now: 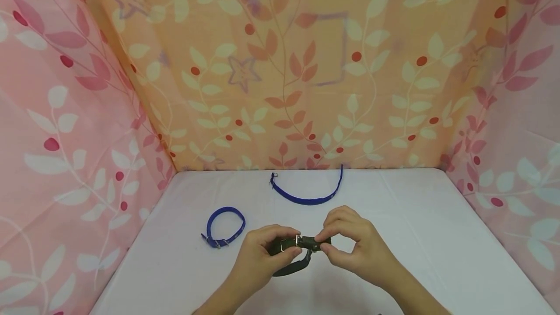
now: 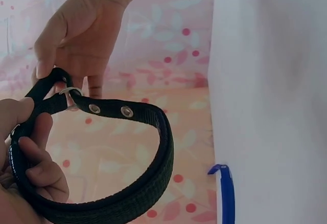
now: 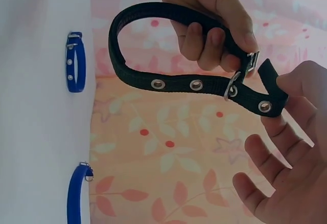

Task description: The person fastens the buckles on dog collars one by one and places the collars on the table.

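Both hands hold a dark green collar [image 1: 290,270] above the white table, its strap bent into a loop. Fingers and thumb of my left hand [image 1: 258,256] pinch it beside the metal buckle [image 3: 253,62]. My right hand [image 1: 358,247] pinches the strap's end section between thumb and fingertips, and there the strap folds back, as the right wrist view shows. A metal ring [image 3: 231,87] surrounds the strap between the hands. Metal eyelets [image 2: 126,111] line the collar. In the head view, the fingers cover parts of the strap.
On the white table [image 1: 415,237], a blue collar [image 1: 212,220] lies looped to the left. Another blue collar [image 1: 308,201] lies open in a curve near the back edge. Patterned curtains [image 1: 280,111] enclose the back and both sides.
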A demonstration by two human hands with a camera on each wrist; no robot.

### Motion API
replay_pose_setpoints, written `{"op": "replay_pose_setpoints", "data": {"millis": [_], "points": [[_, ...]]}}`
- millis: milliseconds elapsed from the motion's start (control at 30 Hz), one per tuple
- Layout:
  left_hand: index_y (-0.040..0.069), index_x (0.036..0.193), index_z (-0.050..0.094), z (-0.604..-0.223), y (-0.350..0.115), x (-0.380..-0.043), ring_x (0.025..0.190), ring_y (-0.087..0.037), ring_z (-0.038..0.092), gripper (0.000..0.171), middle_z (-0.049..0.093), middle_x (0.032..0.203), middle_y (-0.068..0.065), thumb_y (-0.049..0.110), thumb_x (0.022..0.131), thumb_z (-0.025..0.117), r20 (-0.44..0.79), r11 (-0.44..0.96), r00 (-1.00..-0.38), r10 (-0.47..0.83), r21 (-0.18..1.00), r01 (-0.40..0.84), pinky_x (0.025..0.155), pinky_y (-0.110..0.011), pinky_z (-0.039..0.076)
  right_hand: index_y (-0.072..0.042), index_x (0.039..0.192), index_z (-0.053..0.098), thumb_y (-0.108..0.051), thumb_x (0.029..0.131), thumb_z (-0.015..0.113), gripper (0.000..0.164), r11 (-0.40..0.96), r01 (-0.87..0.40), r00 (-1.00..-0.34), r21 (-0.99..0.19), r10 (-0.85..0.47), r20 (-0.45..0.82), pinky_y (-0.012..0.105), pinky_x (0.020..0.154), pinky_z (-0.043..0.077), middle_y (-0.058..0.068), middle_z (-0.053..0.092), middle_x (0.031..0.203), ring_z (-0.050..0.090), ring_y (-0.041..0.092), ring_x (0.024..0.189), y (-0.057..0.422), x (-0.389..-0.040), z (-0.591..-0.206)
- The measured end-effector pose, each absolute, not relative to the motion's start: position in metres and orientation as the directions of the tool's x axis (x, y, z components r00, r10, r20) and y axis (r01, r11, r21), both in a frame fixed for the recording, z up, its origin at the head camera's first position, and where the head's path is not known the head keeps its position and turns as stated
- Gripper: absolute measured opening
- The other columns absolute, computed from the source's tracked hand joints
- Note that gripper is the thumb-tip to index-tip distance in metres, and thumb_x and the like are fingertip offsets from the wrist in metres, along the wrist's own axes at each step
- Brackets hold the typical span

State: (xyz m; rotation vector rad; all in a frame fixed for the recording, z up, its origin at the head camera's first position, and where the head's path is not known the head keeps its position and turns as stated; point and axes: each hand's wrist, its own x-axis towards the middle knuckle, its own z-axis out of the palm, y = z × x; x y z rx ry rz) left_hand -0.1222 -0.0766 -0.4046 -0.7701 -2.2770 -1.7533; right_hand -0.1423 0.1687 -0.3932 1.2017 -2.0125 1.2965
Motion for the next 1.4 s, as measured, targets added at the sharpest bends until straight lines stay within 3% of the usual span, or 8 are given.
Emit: {"op": "replay_pose_setpoints", "data": {"millis": [267,833,900,1133,1400], "points": [[0.017,0.107,0.078,-0.405,-0.076,-0.122,0.081,-0.01,0.069,0.021,0.075,0.095,0.001,0.023,0.087,0.084,0.433,0.177,-0.848,0.304,0.85,0.497,0.071,-0.03,0.062,-0.028,0.103,0.076,-0.002,0.079,0.085,0.037,0.236,-0.844,-0.534,-0.481,-0.45,0.716,0.023,0.092,0.044,-0.013,0.066,0.099,0.057,0.011,0.104,0.168,-0.14,-0.393],[0.018,0.105,0.077,-0.408,-0.073,-0.121,0.08,-0.008,0.065,0.02,0.074,0.094,0.001,0.025,0.087,0.084,0.455,0.163,-0.833,0.314,0.839,0.52,0.066,-0.028,0.06,-0.029,0.105,0.073,-0.019,0.084,0.086,0.027,0.287,-0.795,-0.606,-0.535,-0.413,0.679,0.024,0.094,0.044,-0.016,0.069,0.1,0.06,0.008,0.105,0.162,-0.137,-0.395],[0.019,0.106,0.076,-0.408,-0.072,-0.121,0.082,-0.008,0.066,0.02,0.074,0.096,0.002,0.024,0.088,0.083,0.464,0.16,-0.825,0.324,0.832,0.531,0.068,-0.028,0.061,-0.029,0.104,0.073,-0.02,0.083,0.087,0.027,0.29,-0.797,-0.604,-0.53,-0.414,0.681,0.024,0.094,0.044,-0.016,0.069,0.1,0.06,0.008,0.104,0.16,-0.136,-0.397],[0.021,0.104,0.075,-0.406,-0.073,-0.121,0.072,-0.003,0.056,0.017,0.072,0.089,0.005,0.019,0.089,0.082,0.562,0.206,-0.775,0.289,0.754,0.624,0.055,-0.022,0.052,-0.028,0.103,0.073,-0.018,0.08,0.089,0.03,0.308,-0.807,-0.59,-0.504,-0.381,0.712,0.023,0.095,0.044,-0.015,0.069,0.101,0.061,0.009,0.104,0.158,-0.136,-0.398],[0.023,0.109,0.074,-0.406,-0.075,-0.122,0.086,-0.009,0.063,0.022,0.072,0.093,0.011,0.022,0.088,0.082,0.621,0.273,-0.73,0.285,0.677,0.683,0.071,-0.025,0.054,-0.024,0.104,0.073,-0.012,0.075,0.091,0.036,0.304,-0.863,-0.497,-0.402,-0.381,0.78,0.024,0.095,0.041,-0.014,0.07,0.098,0.061,0.011,0.102,0.155,-0.138,-0.399]]}}
